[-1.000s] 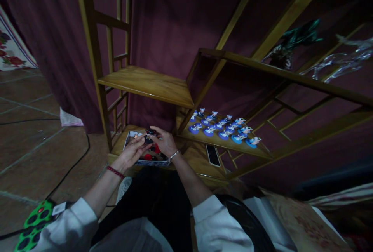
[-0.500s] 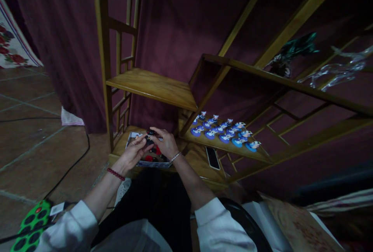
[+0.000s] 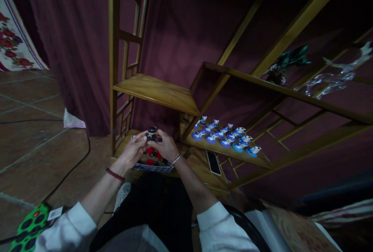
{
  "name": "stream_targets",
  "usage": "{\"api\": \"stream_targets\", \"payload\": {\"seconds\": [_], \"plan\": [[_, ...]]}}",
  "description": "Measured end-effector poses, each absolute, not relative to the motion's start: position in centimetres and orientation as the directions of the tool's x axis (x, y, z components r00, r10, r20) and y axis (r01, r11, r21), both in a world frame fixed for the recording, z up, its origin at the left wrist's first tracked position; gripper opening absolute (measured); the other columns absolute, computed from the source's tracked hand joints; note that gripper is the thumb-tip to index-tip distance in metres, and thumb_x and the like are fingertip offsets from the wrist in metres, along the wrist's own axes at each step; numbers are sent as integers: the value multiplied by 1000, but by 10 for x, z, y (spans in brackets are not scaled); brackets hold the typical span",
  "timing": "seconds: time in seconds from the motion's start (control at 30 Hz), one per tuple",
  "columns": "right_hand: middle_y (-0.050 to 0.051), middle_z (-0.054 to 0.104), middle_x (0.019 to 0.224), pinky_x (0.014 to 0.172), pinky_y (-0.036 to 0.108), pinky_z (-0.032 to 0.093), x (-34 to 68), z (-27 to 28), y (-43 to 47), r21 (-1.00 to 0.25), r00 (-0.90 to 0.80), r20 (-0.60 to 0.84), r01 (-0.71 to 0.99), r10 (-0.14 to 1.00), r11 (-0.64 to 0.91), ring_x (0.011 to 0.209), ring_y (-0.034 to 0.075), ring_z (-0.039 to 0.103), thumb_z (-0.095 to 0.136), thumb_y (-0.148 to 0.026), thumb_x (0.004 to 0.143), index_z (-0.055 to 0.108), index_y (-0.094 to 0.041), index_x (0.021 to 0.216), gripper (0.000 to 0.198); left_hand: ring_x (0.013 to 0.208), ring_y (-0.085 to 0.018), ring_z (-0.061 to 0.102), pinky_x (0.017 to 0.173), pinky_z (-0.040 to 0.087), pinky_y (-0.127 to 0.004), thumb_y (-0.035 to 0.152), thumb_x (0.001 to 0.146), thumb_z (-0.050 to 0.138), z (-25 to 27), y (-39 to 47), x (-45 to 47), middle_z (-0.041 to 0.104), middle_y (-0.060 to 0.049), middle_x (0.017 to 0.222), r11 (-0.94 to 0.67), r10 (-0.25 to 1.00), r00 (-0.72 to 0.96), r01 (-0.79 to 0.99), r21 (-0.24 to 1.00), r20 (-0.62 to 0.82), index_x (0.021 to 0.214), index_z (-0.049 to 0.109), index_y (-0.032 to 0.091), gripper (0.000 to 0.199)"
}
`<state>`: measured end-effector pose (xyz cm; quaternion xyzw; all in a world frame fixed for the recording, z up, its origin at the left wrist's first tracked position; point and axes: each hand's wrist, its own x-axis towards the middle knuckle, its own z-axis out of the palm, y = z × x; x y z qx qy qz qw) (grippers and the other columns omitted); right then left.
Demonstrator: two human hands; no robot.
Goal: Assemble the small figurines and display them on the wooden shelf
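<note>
A small dark figurine (image 3: 151,133) with a black and red top is held upright between my two hands. My left hand (image 3: 134,149) grips its left side with thumb and fingers. On the other side, my right hand (image 3: 166,145) pinches it. Just beneath is an open box (image 3: 157,167) holding red and black pieces, partly hidden by my hands. To the right, several small figurines on purple and blue round bases (image 3: 212,137) stand in rows on a shelf.
A wooden display rack (image 3: 157,91) rises in front of me. A phone (image 3: 213,162) lies on its lower board. Clear glass-like ornaments (image 3: 329,79) stand on an upper shelf at right. On the tiled floor at left is a green power strip (image 3: 32,221) with a black cable.
The figurine has been turned upright and its dark top now shows between my hands. My right-hand fingers have come down from its top to its side. The view has shifted slightly.
</note>
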<state>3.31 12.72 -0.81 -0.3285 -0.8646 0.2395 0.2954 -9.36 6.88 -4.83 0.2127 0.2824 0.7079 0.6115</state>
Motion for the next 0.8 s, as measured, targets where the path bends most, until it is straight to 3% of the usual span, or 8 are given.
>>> {"api": "stream_targets", "payload": {"seconds": [0.17,0.53,0.8], "plan": [[3,66,89,75,29,46,30,3,121,-573,-594,389,443,705,690,84,17,59,66,-32,70,60,-20,91,25,84,-14,62,77,50,-25,14,69,66,-36,64,-97,66,-7,98,-119,986,-168,-735,668,-10,98,63,13,29],[0,66,90,74,26,47,23,50,104,-629,-616,377,378,692,679,82,15,61,66,-36,69,59,-23,94,29,64,-9,61,62,50,-20,21,63,72,10,44,-107,66,-4,83,-197,960,-278,-549,812,44,93,62,13,32],[-1,66,78,59,22,46,13,78,106,-673,-625,401,295,670,678,64,11,59,67,-40,66,60,-19,95,36,68,-10,60,68,48,-23,28,59,73,42,43,-116,64,-2,76,-356,896,-399,-386,851,194,91,61,12,37]]}}
